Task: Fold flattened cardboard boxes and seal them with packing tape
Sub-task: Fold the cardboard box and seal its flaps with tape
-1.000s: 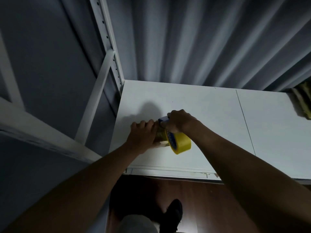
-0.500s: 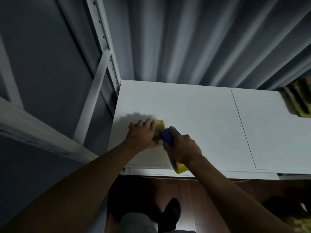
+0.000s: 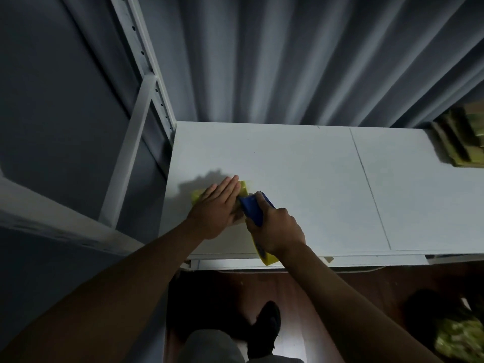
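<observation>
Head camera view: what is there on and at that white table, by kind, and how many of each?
Hands: 2, left hand and right hand
Tape dispensers: 1, blue and yellow tape dispenser
Small yellow-taped boxes: 1
Stacks of flat cardboard: 1
Total: 5

A blue tape dispenser [image 3: 253, 208] with a yellow roll [image 3: 265, 256] lies tilted near the table's [image 3: 301, 179] front-left edge. A yellow tape strip [image 3: 245, 186] runs leftward from it, flat on the tabletop.
</observation>
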